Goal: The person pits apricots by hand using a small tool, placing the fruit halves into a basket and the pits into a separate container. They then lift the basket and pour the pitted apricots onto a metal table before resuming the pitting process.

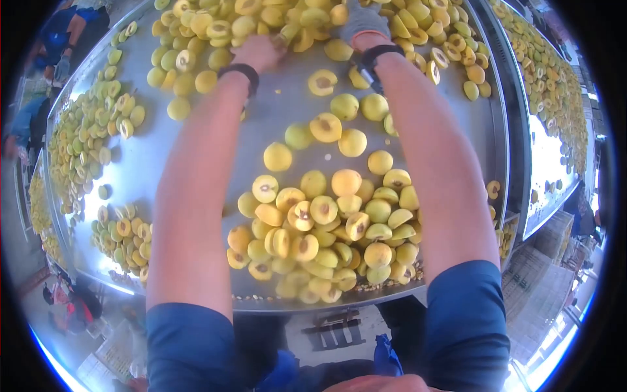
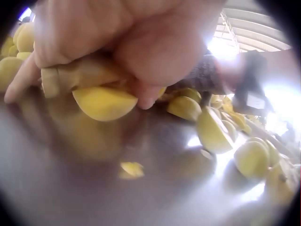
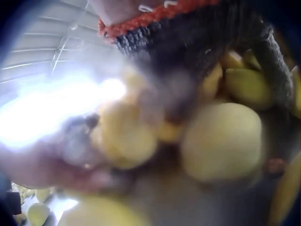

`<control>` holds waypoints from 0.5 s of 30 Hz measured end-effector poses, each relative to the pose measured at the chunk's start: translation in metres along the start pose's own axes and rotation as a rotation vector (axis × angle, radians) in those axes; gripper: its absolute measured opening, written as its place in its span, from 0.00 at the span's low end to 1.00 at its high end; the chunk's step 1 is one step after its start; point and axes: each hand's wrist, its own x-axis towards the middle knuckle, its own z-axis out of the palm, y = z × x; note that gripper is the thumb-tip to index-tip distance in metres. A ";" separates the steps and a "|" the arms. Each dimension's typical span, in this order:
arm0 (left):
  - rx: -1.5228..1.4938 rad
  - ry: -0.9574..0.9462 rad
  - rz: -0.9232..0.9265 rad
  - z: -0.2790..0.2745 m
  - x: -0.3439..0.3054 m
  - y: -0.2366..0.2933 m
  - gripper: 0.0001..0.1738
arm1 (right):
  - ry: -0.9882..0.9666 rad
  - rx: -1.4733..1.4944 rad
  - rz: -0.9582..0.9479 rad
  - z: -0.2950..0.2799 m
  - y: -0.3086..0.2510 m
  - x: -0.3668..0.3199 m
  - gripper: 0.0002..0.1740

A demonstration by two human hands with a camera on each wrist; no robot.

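My bare left hand (image 1: 259, 53) is at the near edge of the far heap of halved yellow stone fruit (image 1: 245, 26). In the left wrist view its thumb and curled fingers close about a fruit half (image 2: 104, 104), low over the metal surface. Something tan and band-like (image 2: 82, 77) lies across the fingers; I cannot tell what it is. My right hand (image 1: 366, 25), in a grey knit glove with a red-orange cuff, reaches into the same heap, fingers extended and partly out of frame. Blurred fruit (image 3: 221, 141) lies beneath it in the right wrist view.
A large pile of halves (image 1: 326, 222) lies between my forearms at the table's near edge, with small pits (image 1: 251, 298) along the rim. More fruit (image 1: 85, 140) is spread at left. A second fruit-covered table (image 1: 552, 85) stands at right. Other people (image 1: 65, 32) are at the left edge.
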 end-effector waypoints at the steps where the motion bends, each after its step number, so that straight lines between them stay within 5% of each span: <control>1: -0.060 -0.036 -0.011 -0.002 0.012 -0.014 0.26 | -0.045 0.019 0.026 -0.001 0.010 -0.005 0.47; 4: -0.012 0.083 0.095 0.000 -0.016 -0.012 0.25 | 0.178 0.209 -0.338 -0.004 0.067 -0.037 0.37; 6: 0.107 0.227 0.207 0.006 -0.060 0.002 0.25 | 0.084 0.030 -0.107 -0.030 0.084 -0.082 0.38; 8: 0.117 0.170 0.219 0.022 -0.082 0.024 0.28 | -0.148 -0.064 -0.049 -0.023 0.104 -0.105 0.36; 15: 0.051 -0.109 0.294 0.066 -0.146 0.082 0.35 | -0.404 -0.146 -0.263 -0.028 0.077 -0.174 0.34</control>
